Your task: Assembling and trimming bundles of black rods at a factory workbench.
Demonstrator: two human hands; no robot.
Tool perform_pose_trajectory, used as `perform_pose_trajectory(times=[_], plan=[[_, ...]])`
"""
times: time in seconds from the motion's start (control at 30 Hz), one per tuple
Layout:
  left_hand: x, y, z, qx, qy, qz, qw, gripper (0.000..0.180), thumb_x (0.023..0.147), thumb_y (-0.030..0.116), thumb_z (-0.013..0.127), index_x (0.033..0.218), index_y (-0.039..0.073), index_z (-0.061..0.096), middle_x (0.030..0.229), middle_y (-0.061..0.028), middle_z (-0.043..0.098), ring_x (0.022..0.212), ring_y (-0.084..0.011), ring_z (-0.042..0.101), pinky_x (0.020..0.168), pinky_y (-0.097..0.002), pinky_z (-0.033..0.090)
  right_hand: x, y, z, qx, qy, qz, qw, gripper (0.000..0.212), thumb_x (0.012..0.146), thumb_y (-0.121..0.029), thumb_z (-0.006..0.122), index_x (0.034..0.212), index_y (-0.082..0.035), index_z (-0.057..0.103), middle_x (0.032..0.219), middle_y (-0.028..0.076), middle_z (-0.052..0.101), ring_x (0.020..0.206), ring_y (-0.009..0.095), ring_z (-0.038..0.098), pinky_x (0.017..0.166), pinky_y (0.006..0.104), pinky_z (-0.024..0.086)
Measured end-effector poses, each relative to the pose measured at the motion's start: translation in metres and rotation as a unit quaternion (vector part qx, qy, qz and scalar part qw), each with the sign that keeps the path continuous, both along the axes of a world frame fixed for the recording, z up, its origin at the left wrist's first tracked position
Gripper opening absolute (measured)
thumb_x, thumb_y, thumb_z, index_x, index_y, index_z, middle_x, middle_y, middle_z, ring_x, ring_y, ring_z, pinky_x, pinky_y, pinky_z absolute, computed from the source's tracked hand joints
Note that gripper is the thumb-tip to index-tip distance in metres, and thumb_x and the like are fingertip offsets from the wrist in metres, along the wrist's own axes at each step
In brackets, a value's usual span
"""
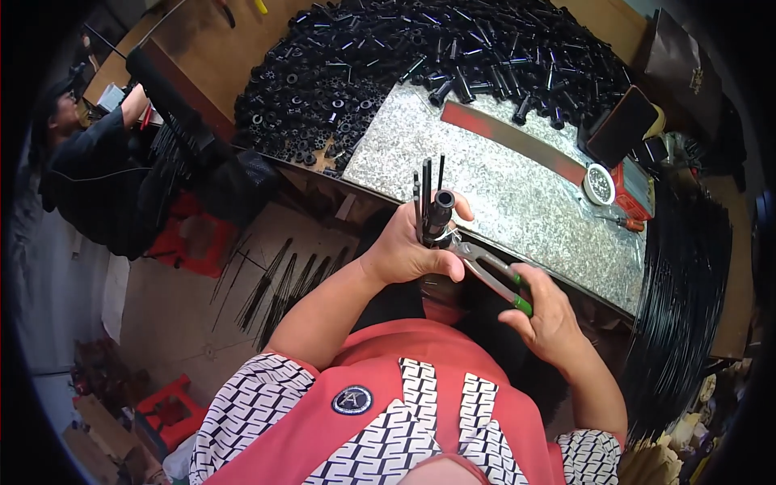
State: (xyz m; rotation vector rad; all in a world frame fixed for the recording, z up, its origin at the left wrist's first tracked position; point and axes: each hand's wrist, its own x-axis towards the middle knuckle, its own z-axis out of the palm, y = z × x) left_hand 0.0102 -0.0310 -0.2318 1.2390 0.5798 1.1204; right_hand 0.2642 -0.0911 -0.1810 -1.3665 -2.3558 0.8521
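Note:
My left hand (398, 252) is wrapped round a black tubular fitting (441, 212) with a round open end facing up. Several thin black rods (427, 187) stand up beside the tube in the same grip. My right hand (550, 314) holds pliers (482, 271) with green-tipped handles, spread apart. The pliers' jaws reach the base of the fitting, by a bit of pale wire (444, 236); whether they grip it I cannot tell. Both hands are just in front of the speckled table's near edge.
On the speckled tabletop (404, 145) lie a long flat metal strip (517, 141), a white round dish (599, 184) and a screwdriver (629, 223). Black tubular parts (453, 48) are heaped behind. Long black rods (679, 299) bundle at right. Another person (89, 158) sits at left, near red stools (190, 238).

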Motion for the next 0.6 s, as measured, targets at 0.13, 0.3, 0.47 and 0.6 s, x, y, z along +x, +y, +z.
perform_pose_trajectory(times=[0.13, 0.3, 0.47, 0.6], plan=[[0.001, 0.006, -0.002, -0.008, -0.021, -0.060, 0.998, 0.087, 0.052, 0.051, 0.083, 0.112, -0.003, 0.048, 0.065, 0.0079, 0.052, 0.063, 0.0002, 0.047, 0.057, -0.0167, 0.033, 0.018, 0.011, 0.002, -0.633, 0.223, 0.030, 0.741, 0.054, 0.081, -0.024, 0.074, 0.123, 0.001, 0.050, 0.084, 0.005, 0.059, 0.070, 0.014, 0.057, 0.063, 0.0278, 0.045], [-0.001, -0.002, -0.008, 0.016, 0.030, -0.046, 0.998, 0.076, 0.054, 0.042, 0.088, 0.108, 0.002, 0.054, 0.080, 0.0067, 0.050, 0.072, -0.0028, 0.045, 0.064, -0.0199, 0.035, 0.020, 0.027, 0.014, -0.484, 0.138, 0.112, 0.857, 0.053, 0.094, -0.022, 0.056, 0.140, -0.003, 0.036, 0.092, 0.005, 0.054, 0.078, 0.014, 0.056, 0.076, 0.0295, 0.046], [0.002, -0.007, -0.011, 0.037, 0.042, 0.001, 0.998, 0.068, 0.053, 0.034, 0.094, 0.104, 0.006, 0.059, 0.086, 0.0055, 0.053, 0.077, -0.0050, 0.049, 0.069, -0.0215, 0.041, 0.012, 0.038, 0.047, -0.358, -0.037, 0.122, 0.925, 0.051, 0.094, -0.023, 0.055, 0.138, -0.006, 0.034, 0.095, 0.007, 0.056, 0.076, 0.015, 0.060, 0.069, 0.0307, 0.049], [0.004, -0.008, -0.013, 0.080, 0.057, -0.005, 0.995, 0.082, 0.058, 0.042, 0.085, 0.115, -0.002, 0.047, 0.064, 0.0096, 0.044, 0.060, -0.0003, 0.040, 0.057, -0.0177, 0.031, 0.019, 0.035, 0.043, -0.289, -0.052, 0.113, 0.949, 0.048, 0.094, -0.022, 0.054, 0.134, -0.005, 0.036, 0.091, 0.009, 0.057, 0.068, 0.017, 0.061, 0.065, 0.0325, 0.051]])
